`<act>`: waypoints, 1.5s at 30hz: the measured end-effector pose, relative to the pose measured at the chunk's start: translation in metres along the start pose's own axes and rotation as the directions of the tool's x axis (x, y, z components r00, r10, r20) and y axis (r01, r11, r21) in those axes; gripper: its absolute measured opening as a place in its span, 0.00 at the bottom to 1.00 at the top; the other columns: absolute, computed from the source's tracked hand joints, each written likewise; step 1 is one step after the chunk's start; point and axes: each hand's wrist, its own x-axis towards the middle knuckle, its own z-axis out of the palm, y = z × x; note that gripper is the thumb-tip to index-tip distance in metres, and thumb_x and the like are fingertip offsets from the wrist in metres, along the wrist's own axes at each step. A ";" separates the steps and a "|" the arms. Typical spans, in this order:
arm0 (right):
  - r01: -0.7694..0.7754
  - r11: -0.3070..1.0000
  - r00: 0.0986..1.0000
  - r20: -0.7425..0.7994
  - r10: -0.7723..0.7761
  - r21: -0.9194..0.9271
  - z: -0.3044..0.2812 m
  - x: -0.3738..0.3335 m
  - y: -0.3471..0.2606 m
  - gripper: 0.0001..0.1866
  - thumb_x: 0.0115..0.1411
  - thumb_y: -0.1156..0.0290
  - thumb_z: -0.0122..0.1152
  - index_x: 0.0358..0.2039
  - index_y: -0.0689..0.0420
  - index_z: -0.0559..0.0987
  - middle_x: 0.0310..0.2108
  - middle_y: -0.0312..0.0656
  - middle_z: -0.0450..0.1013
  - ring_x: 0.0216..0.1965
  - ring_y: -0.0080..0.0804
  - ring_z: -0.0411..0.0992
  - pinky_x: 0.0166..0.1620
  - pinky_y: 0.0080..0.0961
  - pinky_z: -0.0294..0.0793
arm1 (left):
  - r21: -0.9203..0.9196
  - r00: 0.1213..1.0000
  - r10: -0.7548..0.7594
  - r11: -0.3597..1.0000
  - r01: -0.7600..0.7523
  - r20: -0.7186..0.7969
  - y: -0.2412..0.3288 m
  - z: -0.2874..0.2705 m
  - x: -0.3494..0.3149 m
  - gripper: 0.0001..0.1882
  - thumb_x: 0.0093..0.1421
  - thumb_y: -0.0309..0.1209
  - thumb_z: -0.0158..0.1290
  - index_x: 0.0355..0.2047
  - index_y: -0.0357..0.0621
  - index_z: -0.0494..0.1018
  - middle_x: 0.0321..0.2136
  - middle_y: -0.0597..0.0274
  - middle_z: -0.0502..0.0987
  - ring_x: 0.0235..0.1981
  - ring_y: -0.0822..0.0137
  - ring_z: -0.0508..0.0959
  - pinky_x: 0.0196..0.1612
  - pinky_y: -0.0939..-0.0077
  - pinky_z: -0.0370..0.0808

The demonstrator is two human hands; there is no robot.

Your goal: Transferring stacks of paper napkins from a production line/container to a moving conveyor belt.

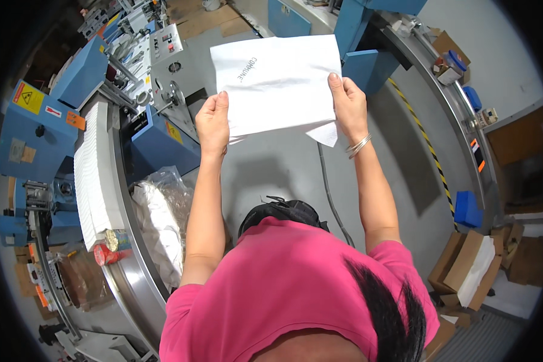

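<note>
A white, lightly creased sheet [277,90], of paper or thin cloth, is stretched out in front of me at chest height or beyond. A small line of dark print shows on its left part, and a loose corner hangs below its lower right edge. My left hand [212,123] pinches the sheet's left edge, thumb on top. At the right edge my right hand [350,107] grips it the same way, thumb on the near face. The fingers behind the sheet are hidden. Bangles circle my right wrist.
To my left, a long row of stacked white sheets [93,175] lies on a metal-edged bench beside blue machinery [166,142]. Below it sits a plastic bag of white material [157,217]. A cable [326,181] crosses the grey floor. Cardboard boxes [455,262] and a blue bin [467,209] stand right.
</note>
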 end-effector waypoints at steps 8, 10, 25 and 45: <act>-0.310 0.909 0.941 0.225 0.253 0.277 0.007 -0.023 0.033 0.19 0.61 0.56 0.55 0.32 0.63 0.76 0.24 0.31 0.70 0.26 0.16 0.64 0.30 0.16 0.65 | 0.010 0.985 -0.170 0.985 0.170 0.017 -0.042 -0.014 -0.022 0.15 0.64 0.38 0.49 0.33 0.36 0.74 0.26 0.66 0.76 0.26 0.80 0.71 0.31 0.86 0.69; -0.396 0.816 0.910 0.298 0.288 0.422 0.009 -0.034 0.034 0.15 0.64 0.62 0.52 0.40 0.62 0.74 0.31 0.35 0.71 0.31 0.16 0.66 0.35 0.16 0.67 | 0.002 0.967 -0.252 0.968 0.252 0.028 -0.048 -0.018 -0.029 0.14 0.63 0.37 0.50 0.34 0.36 0.74 0.28 0.65 0.77 0.27 0.79 0.72 0.31 0.85 0.70; -0.054 0.984 0.995 -0.090 0.040 -0.168 0.025 -0.065 0.097 0.19 0.64 0.56 0.48 0.30 0.61 0.72 0.17 0.40 0.66 0.22 0.23 0.62 0.28 0.26 0.66 | 0.198 0.978 -0.196 0.958 0.206 -0.072 -0.110 -0.031 -0.086 0.14 0.65 0.38 0.46 0.32 0.38 0.70 0.24 0.65 0.74 0.20 0.76 0.71 0.24 0.82 0.70; -0.280 0.960 0.901 0.347 0.258 0.012 0.119 -0.103 0.151 0.14 0.63 0.72 0.47 0.47 0.63 0.72 0.37 0.40 0.74 0.37 0.21 0.69 0.41 0.21 0.69 | -0.060 0.867 -0.461 0.887 0.459 -0.191 -0.130 -0.065 -0.147 0.16 0.65 0.32 0.42 0.50 0.38 0.66 0.34 0.57 0.76 0.31 0.67 0.79 0.28 0.76 0.77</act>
